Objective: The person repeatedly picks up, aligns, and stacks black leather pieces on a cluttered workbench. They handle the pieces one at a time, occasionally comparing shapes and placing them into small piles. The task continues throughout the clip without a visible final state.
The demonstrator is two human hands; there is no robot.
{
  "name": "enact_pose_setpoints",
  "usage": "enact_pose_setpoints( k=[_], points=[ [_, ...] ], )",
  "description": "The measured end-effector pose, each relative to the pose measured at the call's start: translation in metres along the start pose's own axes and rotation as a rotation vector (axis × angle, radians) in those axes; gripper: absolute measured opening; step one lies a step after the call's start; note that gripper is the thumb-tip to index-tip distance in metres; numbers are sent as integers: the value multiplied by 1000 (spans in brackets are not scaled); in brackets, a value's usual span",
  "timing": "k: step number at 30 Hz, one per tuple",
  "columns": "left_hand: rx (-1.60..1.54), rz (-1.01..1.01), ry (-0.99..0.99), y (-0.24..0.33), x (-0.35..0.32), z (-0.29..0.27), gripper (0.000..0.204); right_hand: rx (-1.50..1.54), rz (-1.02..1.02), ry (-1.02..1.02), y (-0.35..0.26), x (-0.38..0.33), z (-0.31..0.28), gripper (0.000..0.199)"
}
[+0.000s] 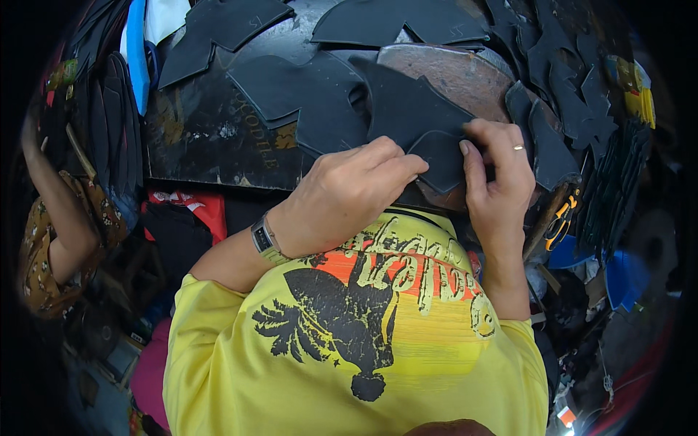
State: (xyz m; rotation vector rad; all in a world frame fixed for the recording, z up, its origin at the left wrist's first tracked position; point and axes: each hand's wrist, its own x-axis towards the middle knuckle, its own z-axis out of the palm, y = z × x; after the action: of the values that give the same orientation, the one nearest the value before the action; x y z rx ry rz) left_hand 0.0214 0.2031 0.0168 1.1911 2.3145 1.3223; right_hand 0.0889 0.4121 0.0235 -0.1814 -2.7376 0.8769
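Observation:
A cut piece of black leather (440, 163) lies between my hands at the near edge of the bench, overlapping a larger black leather piece (411, 105). My left hand (349, 189), with a watch on its wrist, pinches the left edge of the small piece between thumb and fingers. On the other side, my right hand (500, 160), wearing a ring, has its thumb and curled forefinger closed at the piece's upper right corner. Under the leather shows a worn brown board (454, 69). Another cut piece (291, 94) lies left of the large one.
More black leather pieces (400, 22) spread across the dark bench (211, 138). Stacked strips hang at the left by a blue object (136, 54). Orange-handled scissors (561, 220) hang at the right edge, above a blue container (627, 280). Another person's arm (62, 211) is at far left.

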Motion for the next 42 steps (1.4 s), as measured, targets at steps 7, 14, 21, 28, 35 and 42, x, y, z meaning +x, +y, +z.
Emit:
enact_pose_setpoints(
  k=[7,14,21,28,35,42],
  points=[
    [-73,-19,31,-9,3,4,19,40,-228,-150,2,-6,-2,40],
    [-230,-256,80,-9,3,-21,40,1,-227,-117,-9,-12,1,43],
    [-336,-353,88,-20,6,-28,52,20,-201,-119,-11,-12,-3,36],
    [-518,-448,30,-24,13,-18,54,27,-184,-93,-12,-15,-2,33],
    [-525,-442,15,-25,14,-19,53,26,-180,-84,-14,-18,3,37],
    [-425,-428,-37,-22,15,-19,62,-45,-211,-52,-15,-22,10,41]
  ],
)
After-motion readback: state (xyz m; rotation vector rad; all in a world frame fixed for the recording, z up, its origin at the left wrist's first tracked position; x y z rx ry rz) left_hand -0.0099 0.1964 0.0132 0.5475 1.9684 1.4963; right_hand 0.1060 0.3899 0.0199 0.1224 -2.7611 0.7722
